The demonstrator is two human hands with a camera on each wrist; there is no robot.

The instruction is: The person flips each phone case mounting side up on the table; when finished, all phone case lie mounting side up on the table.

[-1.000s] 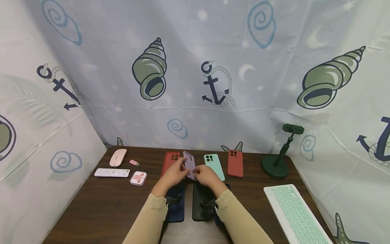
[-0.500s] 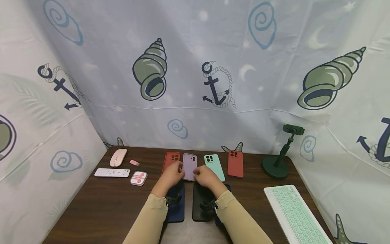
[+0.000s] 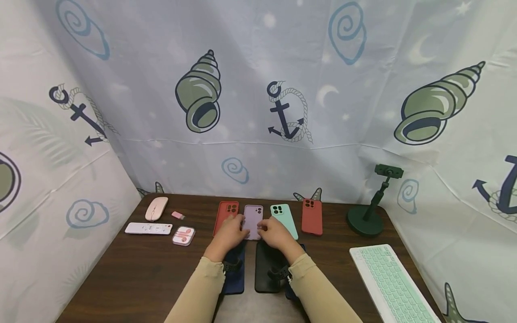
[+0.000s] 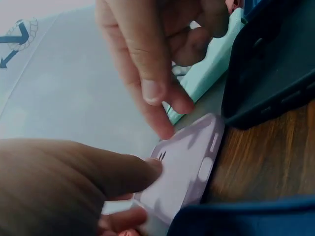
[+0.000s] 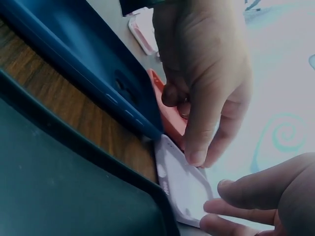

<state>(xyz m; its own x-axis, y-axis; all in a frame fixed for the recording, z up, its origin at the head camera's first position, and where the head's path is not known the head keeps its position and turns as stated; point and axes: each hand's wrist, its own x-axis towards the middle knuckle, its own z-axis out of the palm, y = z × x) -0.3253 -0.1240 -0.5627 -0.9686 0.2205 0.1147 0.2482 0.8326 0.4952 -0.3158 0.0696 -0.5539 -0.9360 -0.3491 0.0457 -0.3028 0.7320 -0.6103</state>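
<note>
A light purple phone case (image 3: 253,220) lies flat in the row at the back of the table, hollow side up in the left wrist view. My left hand (image 3: 229,234) is at its left side; the thumb reaches over the rim in the left wrist view. At the opposite side is my right hand (image 3: 278,234), its thumb and fingertips apart near the case's edge in the right wrist view. Left of the purple case lies a red phone case (image 3: 225,213), partly behind my left hand. To the right, a mint phone case (image 3: 285,217) is partly covered by my right hand.
Under my forearms lie a dark blue case (image 3: 235,285) and a black case (image 3: 264,278). Another red case (image 3: 312,217) is at right, near a green camera stand (image 3: 365,220). A keyboard (image 3: 387,278), mouse (image 3: 156,209), remote (image 3: 148,229) and earphone box (image 3: 183,236) flank the work area.
The purple case was tilted up between my hands a second ago, then came down flat. Since then it has shifted slightly right, and my left hand moved a little right with it.
</note>
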